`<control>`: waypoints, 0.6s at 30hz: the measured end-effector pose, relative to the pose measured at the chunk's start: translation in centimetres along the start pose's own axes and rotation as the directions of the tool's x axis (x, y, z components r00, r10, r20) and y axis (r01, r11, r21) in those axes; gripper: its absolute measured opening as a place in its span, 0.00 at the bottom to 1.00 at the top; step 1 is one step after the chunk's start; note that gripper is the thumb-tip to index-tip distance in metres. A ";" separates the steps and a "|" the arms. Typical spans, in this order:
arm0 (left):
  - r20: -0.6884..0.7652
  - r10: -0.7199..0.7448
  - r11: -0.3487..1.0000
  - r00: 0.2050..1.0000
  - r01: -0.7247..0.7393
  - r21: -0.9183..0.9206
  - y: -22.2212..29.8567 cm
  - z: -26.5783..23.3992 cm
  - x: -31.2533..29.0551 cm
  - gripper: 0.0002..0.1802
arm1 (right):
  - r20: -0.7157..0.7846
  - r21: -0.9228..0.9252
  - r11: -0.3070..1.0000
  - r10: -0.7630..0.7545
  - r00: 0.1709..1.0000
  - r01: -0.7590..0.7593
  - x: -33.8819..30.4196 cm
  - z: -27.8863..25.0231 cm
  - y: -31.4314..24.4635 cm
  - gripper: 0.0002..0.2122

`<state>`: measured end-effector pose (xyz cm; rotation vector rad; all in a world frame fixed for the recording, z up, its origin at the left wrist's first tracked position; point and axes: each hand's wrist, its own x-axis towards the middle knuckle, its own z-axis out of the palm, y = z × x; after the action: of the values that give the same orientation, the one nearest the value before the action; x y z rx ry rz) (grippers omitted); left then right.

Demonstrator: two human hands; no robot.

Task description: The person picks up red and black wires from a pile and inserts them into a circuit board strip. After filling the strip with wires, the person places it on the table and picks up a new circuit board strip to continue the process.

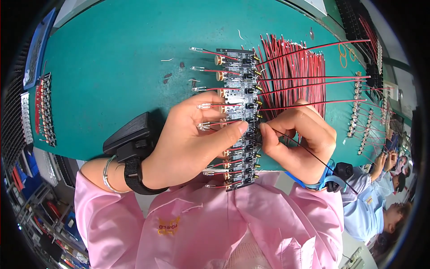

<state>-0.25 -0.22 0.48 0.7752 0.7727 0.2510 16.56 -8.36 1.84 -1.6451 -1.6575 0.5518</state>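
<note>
A long strip of black circuit boards (240,83) stands edge-on to me at the middle of the bench's near side. Small clear bulbs (197,68) on short leads and copper-coloured round parts line its left side. My left hand (188,139) is closed around the strip from the left, its thumb pressed on the board face. At the strip's right edge, my right hand (300,139) pinches a thin dark wire (313,154), whose free length trails down to the right. Several red-and-black wires (318,80) extend rightward from the boards above that hand. The pinched wire end is hidden by the fingers.
A thick bundle of red-and-black wires (293,58) lies on the green bench mat (112,58) behind my right hand. More board strips lie at the far left (46,110) and right (355,105). Rubber bands (343,56) are near the back right. Other people work at the right.
</note>
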 end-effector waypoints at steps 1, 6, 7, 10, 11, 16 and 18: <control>-0.001 0.008 1.000 1.000 -0.008 -0.005 -0.1 -0.1 0.0 0.14 | 0.009 0.002 1.000 0.011 1.000 -0.011 0.0 0.0 0.0 0.07; -0.044 -0.005 0.999 0.999 0.003 -0.051 -0.2 -0.2 0.4 0.14 | 0.089 0.137 0.949 0.273 0.958 -0.284 0.4 -0.6 0.1 0.06; -0.044 -0.003 0.999 0.999 0.001 -0.051 -0.1 -0.2 0.5 0.14 | 0.089 0.136 0.950 0.272 0.958 -0.282 0.4 -1.0 0.4 0.06; -0.072 0.021 0.995 0.997 -0.028 -0.097 -0.1 -0.5 0.8 0.14 | 0.160 0.231 0.948 0.185 0.970 -0.219 0.5 -2.2 1.5 0.06; -0.072 0.021 0.995 0.997 -0.027 -0.097 -0.1 -0.5 0.8 0.14 | 0.160 0.232 0.948 0.185 0.970 -0.219 0.5 -2.2 1.5 0.06; -0.091 0.023 0.995 0.996 -0.032 -0.091 0.1 -0.3 0.7 0.16 | 0.172 -0.142 0.989 0.061 0.983 -0.036 0.1 -0.9 1.7 0.08; -0.101 0.035 0.996 0.994 -0.043 -0.081 0.0 -0.3 0.7 0.16 | 0.131 -0.258 0.966 0.034 0.991 0.001 -0.1 0.1 1.3 0.08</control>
<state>0.01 0.28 -0.01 0.7038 0.8362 0.3571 17.33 -8.34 0.79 -1.8432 -1.8805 0.4803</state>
